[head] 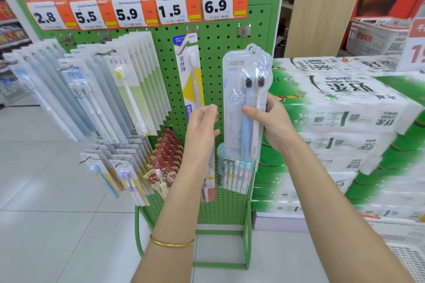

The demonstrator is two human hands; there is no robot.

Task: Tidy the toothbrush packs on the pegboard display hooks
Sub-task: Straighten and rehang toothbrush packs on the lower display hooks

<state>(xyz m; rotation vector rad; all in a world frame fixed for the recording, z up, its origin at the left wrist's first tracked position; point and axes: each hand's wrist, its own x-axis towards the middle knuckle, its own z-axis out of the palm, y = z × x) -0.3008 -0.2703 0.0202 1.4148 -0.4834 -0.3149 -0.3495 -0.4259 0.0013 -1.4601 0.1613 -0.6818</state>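
Against green pegboard point(216, 37), right hand point(273, 126) grips twin-brush pack point(234, 103); left hand point(202, 128) loosely curled, seemingly empty.

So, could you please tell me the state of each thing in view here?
twin pack: top on its hook, lower part held.
right hand: grips the twin pack.
left hand: raised, fingers curled; whether it holds anything is unclear.
yellow pack: hanging alone on its hook.
left packs: hanging in rows on hooks.
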